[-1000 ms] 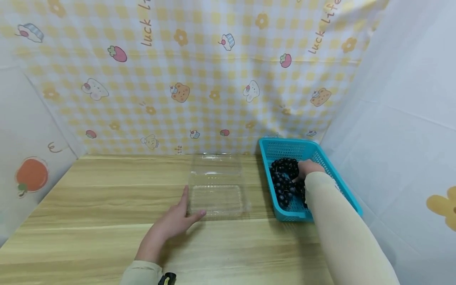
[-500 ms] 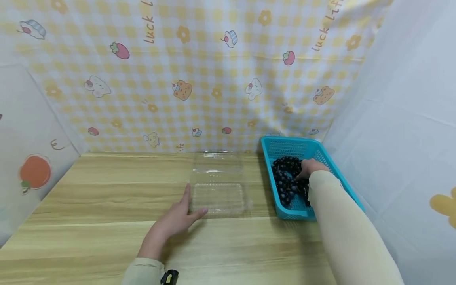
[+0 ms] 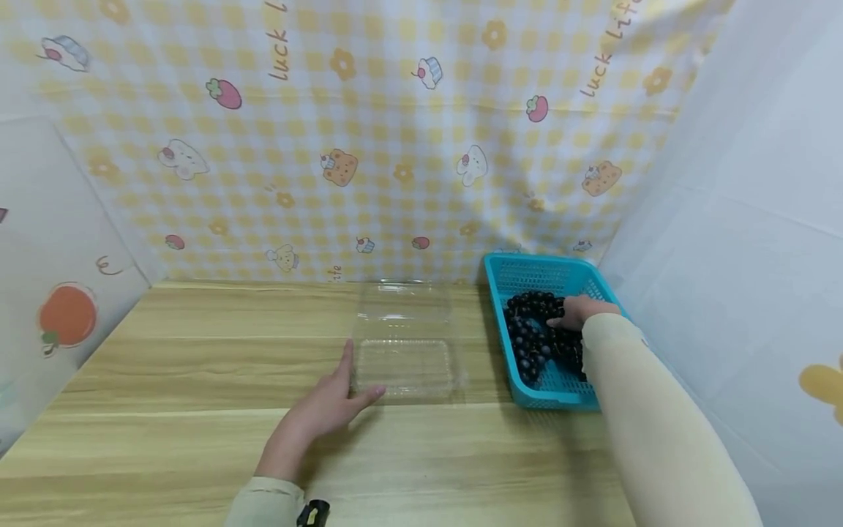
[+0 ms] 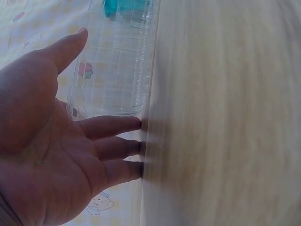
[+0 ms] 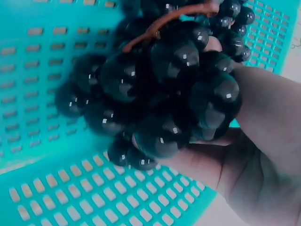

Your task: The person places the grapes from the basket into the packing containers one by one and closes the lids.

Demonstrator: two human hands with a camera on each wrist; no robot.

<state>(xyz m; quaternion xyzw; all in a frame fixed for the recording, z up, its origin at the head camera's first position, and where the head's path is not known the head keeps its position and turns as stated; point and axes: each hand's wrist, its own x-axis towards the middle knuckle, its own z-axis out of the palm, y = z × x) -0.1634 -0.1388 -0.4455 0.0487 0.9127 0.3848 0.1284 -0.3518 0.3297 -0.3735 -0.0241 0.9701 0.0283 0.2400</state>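
In the head view, a clear plastic clamshell container [image 3: 405,366] stands on the table with its lid laid back toward the wall. My left hand [image 3: 326,406] is at its left front corner, thumb and fingers spread apart. The left wrist view shows straight fingers [image 4: 117,126] reaching the tabletop beside the container's wall. Inside the blue basket [image 3: 553,401], my right hand [image 3: 582,311] grips a bunch of dark grapes [image 5: 160,94] with a brown stem. Thumb and fingers lie around it, some fingertips hidden behind the fruit. Other dark grapes [image 3: 527,344] lie to its left in the basket.
The wooden table [image 3: 197,366] extends left and forward of the container. A yellow checked cloth [image 3: 388,212] hangs along the back edge. White cloth [image 3: 711,278] stands close behind the basket's right side.
My right hand has shifted slightly to the right inside the basket, and the dark grapes under it have moved with it. The left hand stays by the container. The head view has shifted a little.
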